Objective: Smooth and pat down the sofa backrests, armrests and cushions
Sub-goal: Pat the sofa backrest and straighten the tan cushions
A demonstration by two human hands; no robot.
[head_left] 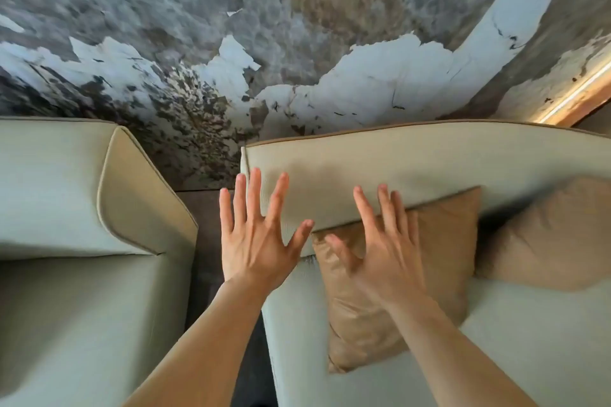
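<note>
Both bare hands are reaching forward over the pale green sofa, each spread wide with fingers fanned and holding nothing. The left hand is hovering at the left end of the backrest, its fingertips lying over the backrest's front face near the corner with the brown piping; whether the palm is actually pressing the fabric cannot be told. The right hand is blurred and is sitting over the top edge of a tan throw cushion, its fingers overlapping the lower edge of the backrest.

That cushion is leaning against the backrest at the left end of the seat, its lower corner resting on the seat. A second tan cushion is lying just beside it toward the right edge, also propped on the backrest.

A second pale green sofa is standing to the left, its piped armrest facing a dark floor gap between the two. Behind both, a mottled grey and white wall is filling the upper view.
</note>
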